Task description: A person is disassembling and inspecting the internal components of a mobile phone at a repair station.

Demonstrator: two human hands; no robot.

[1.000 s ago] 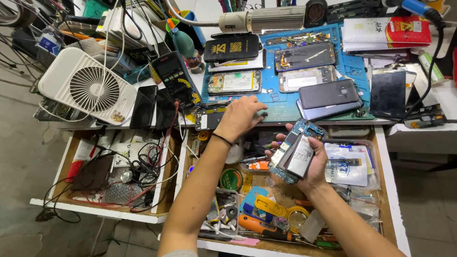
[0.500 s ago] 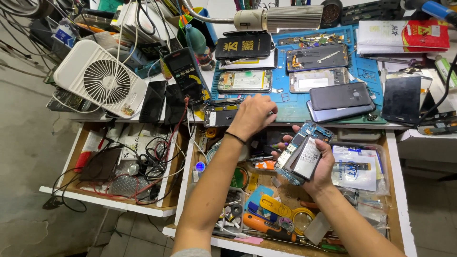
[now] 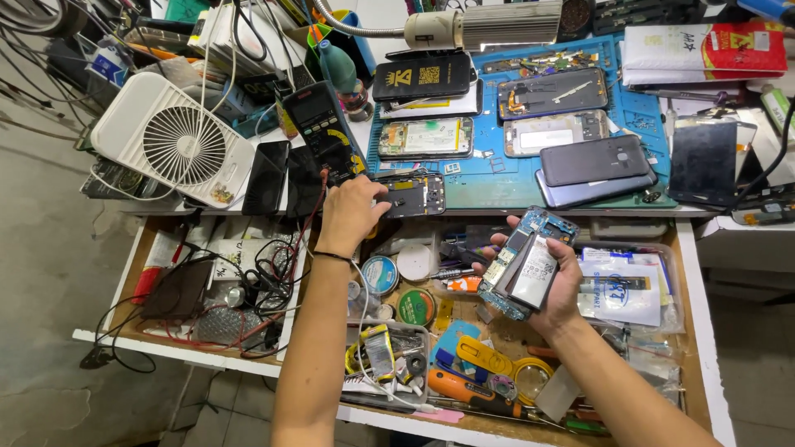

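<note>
Head view of a repair bench above two open drawers. The left hand rests at the bench edge, its fingers curled together around the near end of a stripped phone frame, with a black multimeter just beyond the knuckles. The right hand hovers over the right drawer, fingers clamped from beneath on an opened phone with exposed battery, thumb pressed along its near side.
</note>
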